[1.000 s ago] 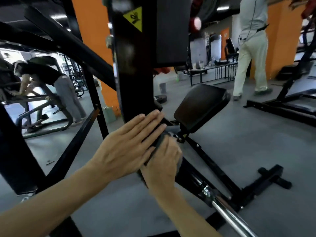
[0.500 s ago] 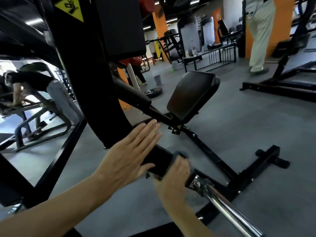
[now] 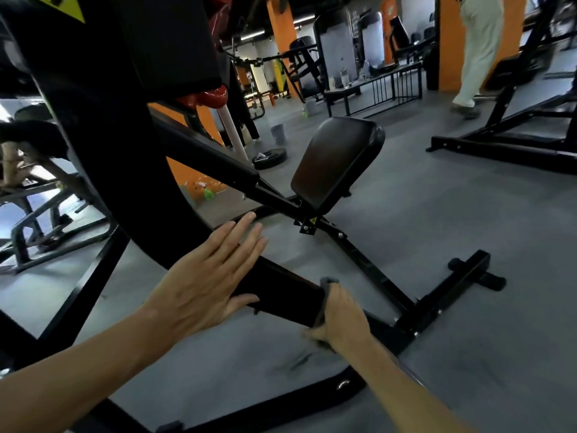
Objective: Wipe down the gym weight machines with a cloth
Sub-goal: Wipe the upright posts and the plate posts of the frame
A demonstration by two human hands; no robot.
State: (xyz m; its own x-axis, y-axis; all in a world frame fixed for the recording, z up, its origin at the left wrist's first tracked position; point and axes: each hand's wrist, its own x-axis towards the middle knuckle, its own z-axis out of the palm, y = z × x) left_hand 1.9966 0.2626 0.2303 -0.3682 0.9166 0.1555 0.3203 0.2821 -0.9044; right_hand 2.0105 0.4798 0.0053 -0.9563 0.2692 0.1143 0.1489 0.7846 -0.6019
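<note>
Left hand (image 3: 206,285): fingers straight, palm flat against black machine arm (image 3: 278,289). Right hand (image 3: 342,320): curled round grey cloth (image 3: 326,284), gripping it over the arm's lower end. Black seat pad (image 3: 335,160) beyond, tilted, above grey floor (image 3: 452,214)

One view only, taken from a wide-angle camera worn on the person's head. It is aimed forward and down along both forearms, tilted somewhat. The black machine arm (image 3: 274,285) is seen at close range, near frame centre, with the left hand (image 3: 206,276) and right hand (image 3: 342,317) on it. Farther off, the seat pad (image 3: 334,160) and grey floor (image 3: 452,220) are taken in; straight lines are bent toward the edges.
</note>
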